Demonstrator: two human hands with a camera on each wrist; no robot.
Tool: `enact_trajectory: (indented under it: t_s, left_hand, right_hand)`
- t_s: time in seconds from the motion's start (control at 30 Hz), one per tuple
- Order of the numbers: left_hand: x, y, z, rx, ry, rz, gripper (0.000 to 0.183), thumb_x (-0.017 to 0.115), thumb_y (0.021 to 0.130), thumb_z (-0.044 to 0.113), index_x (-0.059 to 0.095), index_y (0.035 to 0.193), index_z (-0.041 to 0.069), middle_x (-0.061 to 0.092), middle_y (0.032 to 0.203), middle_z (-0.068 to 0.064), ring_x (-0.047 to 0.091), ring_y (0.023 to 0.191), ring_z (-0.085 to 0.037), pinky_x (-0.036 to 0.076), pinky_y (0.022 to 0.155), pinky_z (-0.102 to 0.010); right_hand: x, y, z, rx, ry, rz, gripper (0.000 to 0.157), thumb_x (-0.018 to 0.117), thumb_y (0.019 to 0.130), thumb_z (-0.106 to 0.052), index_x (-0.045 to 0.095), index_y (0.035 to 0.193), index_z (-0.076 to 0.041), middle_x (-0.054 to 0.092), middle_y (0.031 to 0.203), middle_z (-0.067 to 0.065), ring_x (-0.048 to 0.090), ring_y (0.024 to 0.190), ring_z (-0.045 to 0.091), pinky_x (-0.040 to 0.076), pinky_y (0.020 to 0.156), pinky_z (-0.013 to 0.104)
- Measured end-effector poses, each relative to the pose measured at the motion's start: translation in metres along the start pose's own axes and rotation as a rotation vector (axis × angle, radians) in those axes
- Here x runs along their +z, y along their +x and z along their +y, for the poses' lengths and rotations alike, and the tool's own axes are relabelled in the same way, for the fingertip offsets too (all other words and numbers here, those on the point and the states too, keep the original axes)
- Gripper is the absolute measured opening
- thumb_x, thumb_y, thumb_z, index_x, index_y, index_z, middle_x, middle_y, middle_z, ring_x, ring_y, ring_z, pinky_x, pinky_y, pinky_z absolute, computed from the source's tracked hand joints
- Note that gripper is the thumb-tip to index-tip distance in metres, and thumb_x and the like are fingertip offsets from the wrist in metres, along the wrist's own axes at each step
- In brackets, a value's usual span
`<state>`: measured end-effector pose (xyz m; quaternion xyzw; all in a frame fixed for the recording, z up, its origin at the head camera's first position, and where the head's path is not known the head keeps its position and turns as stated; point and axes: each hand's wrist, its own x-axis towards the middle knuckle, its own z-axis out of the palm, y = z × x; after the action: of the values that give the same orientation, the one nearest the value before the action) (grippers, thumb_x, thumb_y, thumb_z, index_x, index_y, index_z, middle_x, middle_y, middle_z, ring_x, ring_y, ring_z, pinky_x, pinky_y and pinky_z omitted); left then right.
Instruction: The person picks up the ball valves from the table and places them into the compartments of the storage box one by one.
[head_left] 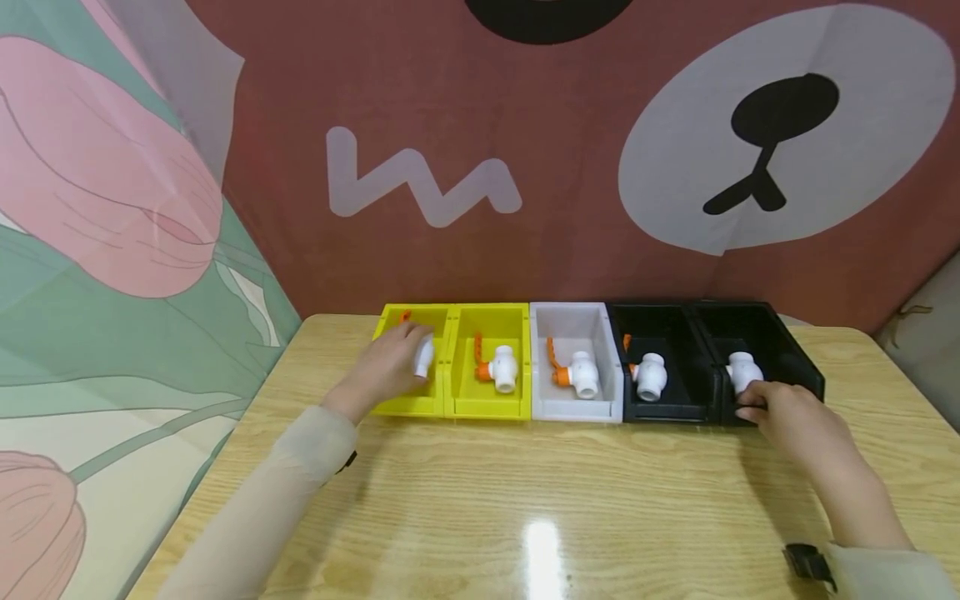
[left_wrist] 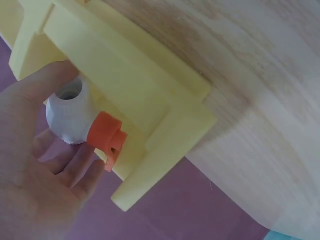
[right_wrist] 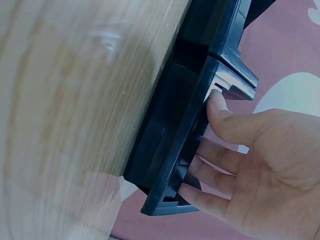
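Observation:
My left hand is at the leftmost yellow bin and holds a white ball valve with an orange handle. In the left wrist view the valve sits between thumb and fingers, its open end facing the camera. At the other end of the row, my right hand reaches over the front of the rightmost black bin. Its thumb and index finger are right at the lower end of another white valve. In the right wrist view the thumb lies by the bin's rim, fingers extended inside.
Between the hands, the second yellow bin, the white bin and the left black bin each contain a white valve with an orange handle. The bins stand side by side on a wood-grain table against a printed backdrop.

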<state>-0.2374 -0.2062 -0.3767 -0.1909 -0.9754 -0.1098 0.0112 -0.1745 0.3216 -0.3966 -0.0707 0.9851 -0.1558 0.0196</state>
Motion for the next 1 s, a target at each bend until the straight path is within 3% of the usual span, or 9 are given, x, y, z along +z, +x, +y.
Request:
enact_trajectory:
  t_s: [0.3,0.57,1.0]
  left_hand:
    - [0.008,0.009,0.001,-0.022,0.025,-0.105,0.081,0.087,0.077,0.021,0.046,0.144,0.001,0.053,0.132,-0.019,0.053,0.117,-0.034,0.045,0.102,-0.046]
    - [0.014,0.010,0.003,-0.043,0.029,-0.145,0.080,0.087,0.077,0.021,0.046,0.144,0.002,0.053,0.132,-0.018,0.054,0.117,-0.033,0.046,0.100,-0.047]
    - [0.018,0.011,0.002,-0.106,-0.024,-0.202,0.078,0.083,0.082,0.022,0.043,0.148,0.006,0.046,0.144,-0.019,0.046,0.130,-0.036,0.041,0.106,-0.049]
  right_hand:
    - [0.001,0.000,0.000,-0.006,-0.004,0.016,0.007,0.071,0.091,-0.010,0.068,0.094,-0.005,0.067,0.090,0.017,0.062,0.085,0.041,0.048,0.058,0.054]
    - [0.001,0.001,0.000,0.005,-0.003,0.007,0.007,0.070,0.091,-0.011,0.067,0.094,-0.005,0.067,0.090,0.016,0.062,0.085,0.040,0.048,0.058,0.054]
    - [0.002,0.001,0.000,0.007,-0.003,0.014,0.008,0.071,0.091,-0.011,0.068,0.094,-0.004,0.067,0.092,0.020,0.061,0.086,0.042,0.048,0.059,0.056]
